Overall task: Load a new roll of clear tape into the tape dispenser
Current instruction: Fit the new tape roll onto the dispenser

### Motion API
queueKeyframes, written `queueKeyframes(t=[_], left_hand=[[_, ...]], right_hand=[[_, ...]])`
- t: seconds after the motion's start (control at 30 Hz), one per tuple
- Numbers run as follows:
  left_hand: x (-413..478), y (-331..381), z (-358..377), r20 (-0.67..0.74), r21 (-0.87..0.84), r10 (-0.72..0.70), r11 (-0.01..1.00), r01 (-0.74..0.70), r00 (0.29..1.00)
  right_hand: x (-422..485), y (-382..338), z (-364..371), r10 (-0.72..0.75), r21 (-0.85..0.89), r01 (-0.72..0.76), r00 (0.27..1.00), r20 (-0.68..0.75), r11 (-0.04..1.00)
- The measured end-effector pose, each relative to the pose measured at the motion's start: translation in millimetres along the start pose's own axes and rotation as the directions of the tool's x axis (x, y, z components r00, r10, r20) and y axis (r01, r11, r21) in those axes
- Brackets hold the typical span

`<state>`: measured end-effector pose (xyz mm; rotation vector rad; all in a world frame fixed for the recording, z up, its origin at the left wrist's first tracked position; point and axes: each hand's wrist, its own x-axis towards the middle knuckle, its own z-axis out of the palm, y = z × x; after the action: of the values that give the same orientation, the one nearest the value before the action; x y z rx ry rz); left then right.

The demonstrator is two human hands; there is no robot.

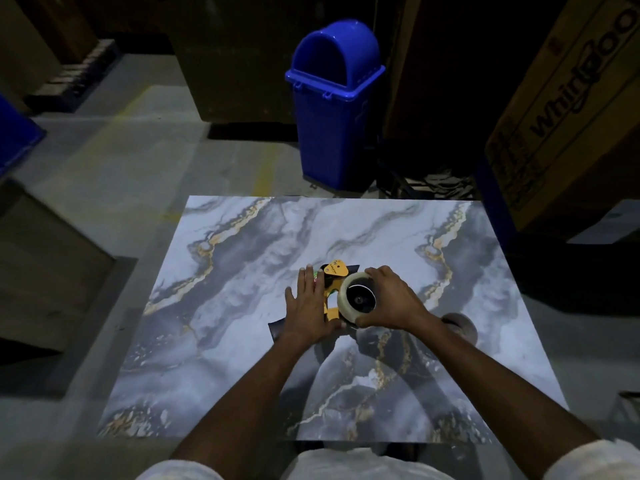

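Tape roll (357, 298) sits on edge near the middle of the marble-patterned tabletop (242, 258), against the yellow-and-black tape dispenser (334, 271). Right hand (391, 299) wraps over the roll, grip curled around its rim with the thumb at the near side and fingers over the far side. Left hand (308, 306) lies flat on the dispenser, fingers straight and slightly apart, pressing it down; nothing pinched. Second roll (460, 325) lies just beyond the right forearm. Blue bin (337, 98) stands on the floor past the tabletop.
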<state>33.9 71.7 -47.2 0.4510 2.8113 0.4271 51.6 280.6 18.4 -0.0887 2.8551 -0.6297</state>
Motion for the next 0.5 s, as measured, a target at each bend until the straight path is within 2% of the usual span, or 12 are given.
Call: queueKeyframes(t=[0.23,0.5], left_hand=[[2.7,8.2,-4.0,-0.031,0.199,0.004,0.98,0.002,1.0],[2.3,12.6,-5.0,-0.025,0.217,-0.022,0.976,0.027,0.999]], right_hand=[[2.6,-0.8,-5.3,-0.029,-0.037,0.03,0.999,0.014,0.999],[10.0,-5.3,-12.9,-0.045,-0.08,0.048,0.998,0.035,0.996]])
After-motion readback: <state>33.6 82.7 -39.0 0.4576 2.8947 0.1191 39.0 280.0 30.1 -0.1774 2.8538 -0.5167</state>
